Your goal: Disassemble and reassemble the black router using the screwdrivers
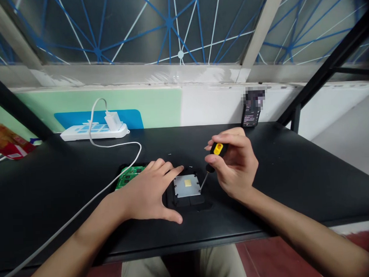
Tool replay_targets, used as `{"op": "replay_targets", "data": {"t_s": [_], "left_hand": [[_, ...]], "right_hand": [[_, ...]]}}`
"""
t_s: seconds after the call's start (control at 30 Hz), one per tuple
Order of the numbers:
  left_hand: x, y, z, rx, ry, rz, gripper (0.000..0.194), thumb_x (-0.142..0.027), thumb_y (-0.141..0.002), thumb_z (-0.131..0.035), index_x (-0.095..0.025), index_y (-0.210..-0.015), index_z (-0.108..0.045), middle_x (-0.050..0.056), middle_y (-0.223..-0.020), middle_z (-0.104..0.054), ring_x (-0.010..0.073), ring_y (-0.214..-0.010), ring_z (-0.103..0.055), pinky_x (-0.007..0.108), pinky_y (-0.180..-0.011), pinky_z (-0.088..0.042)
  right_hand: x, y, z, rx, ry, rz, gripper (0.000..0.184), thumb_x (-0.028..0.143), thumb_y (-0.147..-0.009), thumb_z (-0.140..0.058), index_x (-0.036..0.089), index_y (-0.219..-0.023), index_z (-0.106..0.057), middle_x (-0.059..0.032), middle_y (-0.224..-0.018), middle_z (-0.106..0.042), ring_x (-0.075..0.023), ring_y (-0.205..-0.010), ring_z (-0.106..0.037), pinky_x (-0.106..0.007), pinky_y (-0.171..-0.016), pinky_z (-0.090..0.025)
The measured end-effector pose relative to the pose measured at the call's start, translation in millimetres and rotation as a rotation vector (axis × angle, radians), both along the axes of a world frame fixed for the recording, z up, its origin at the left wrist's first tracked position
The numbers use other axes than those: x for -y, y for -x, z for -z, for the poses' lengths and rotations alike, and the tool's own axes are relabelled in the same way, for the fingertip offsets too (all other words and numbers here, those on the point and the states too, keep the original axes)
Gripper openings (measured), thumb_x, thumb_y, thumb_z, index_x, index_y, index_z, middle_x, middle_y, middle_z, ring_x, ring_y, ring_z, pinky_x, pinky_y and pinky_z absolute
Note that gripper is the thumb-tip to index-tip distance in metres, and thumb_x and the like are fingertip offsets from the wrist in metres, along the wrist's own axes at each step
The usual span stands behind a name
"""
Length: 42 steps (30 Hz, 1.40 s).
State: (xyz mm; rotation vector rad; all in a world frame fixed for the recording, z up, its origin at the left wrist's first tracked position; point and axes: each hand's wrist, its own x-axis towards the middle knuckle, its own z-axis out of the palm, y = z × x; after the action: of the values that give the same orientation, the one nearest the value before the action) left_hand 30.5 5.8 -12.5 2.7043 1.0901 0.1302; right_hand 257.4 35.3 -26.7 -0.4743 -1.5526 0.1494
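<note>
My right hand grips a black and yellow screwdriver, its shaft slanting down to the left. The tip meets the right lower corner of a silver square plate with a small yellowish pad in its middle. That plate sits in a black device housing. Spread across the housing's left part, my left hand rests with thumb and fingers apart, holding nothing. Partly hidden under it is a green circuit board in a black frame.
A white cable runs across the black desk from a charger in a white power strip. A phone leans on the back wall. A red and orange packet lies at far left. Tiny bits lie behind the plate.
</note>
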Motion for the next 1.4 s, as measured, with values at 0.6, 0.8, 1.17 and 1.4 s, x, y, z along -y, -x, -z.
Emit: {"op": "replay_targets", "data": {"t_s": [0.6, 0.8, 1.17, 1.4], "left_hand": [[0.5, 0.0, 0.7, 0.006, -0.026, 0.008, 0.107, -0.077, -0.071, -0.072, -0.014, -0.151, -0.039, 0.014, -0.127, -0.056, 0.0351, -0.114, -0.048, 0.05, -0.104, -0.036], [-0.2, 0.0, 1.5, -0.005, -0.025, 0.008, 0.109, -0.077, -0.071, -0.072, -0.012, -0.152, -0.038, 0.014, -0.128, -0.055, 0.0347, -0.115, -0.047, 0.05, -0.105, -0.036], [0.5, 1.4, 1.7, 0.011, -0.019, 0.008, 0.109, -0.078, -0.071, -0.071, -0.013, -0.152, -0.038, 0.014, -0.128, -0.055, 0.0343, -0.115, -0.047, 0.049, -0.105, -0.036], [1.0, 1.2, 1.5, 0.023, -0.018, 0.006, 0.106, -0.076, -0.071, -0.073, -0.015, -0.152, -0.039, 0.013, -0.128, -0.056, 0.0348, -0.116, -0.048, 0.048, -0.104, -0.037]], "right_hand": [[7.2, 1.6, -3.0, -0.023, 0.091, -0.092, 0.026, 0.019, -0.092, -0.063, 0.029, -0.117, -0.065, -0.0025, -0.098, -0.066, -0.0154, -0.08, -0.067, -0.033, -0.065, -0.059], [9.7, 1.8, -0.4, -0.095, 0.206, -0.282, 0.026, 0.027, -0.102, -0.044, 0.026, -0.123, -0.06, -0.0063, -0.11, -0.07, -0.0185, -0.086, -0.073, -0.039, -0.071, -0.062], [8.2, 1.4, -3.0, -0.024, 0.16, -0.118, 0.029, 0.019, -0.094, -0.06, 0.028, -0.123, -0.061, -0.0022, -0.1, -0.064, -0.0137, -0.076, -0.069, -0.032, -0.063, -0.06], [8.7, 1.7, -5.1, -0.037, 0.172, -0.253, 0.02, 0.025, -0.099, -0.051, 0.026, -0.119, -0.057, -0.006, -0.117, -0.066, -0.0161, -0.083, -0.073, -0.036, -0.07, -0.064]]}}
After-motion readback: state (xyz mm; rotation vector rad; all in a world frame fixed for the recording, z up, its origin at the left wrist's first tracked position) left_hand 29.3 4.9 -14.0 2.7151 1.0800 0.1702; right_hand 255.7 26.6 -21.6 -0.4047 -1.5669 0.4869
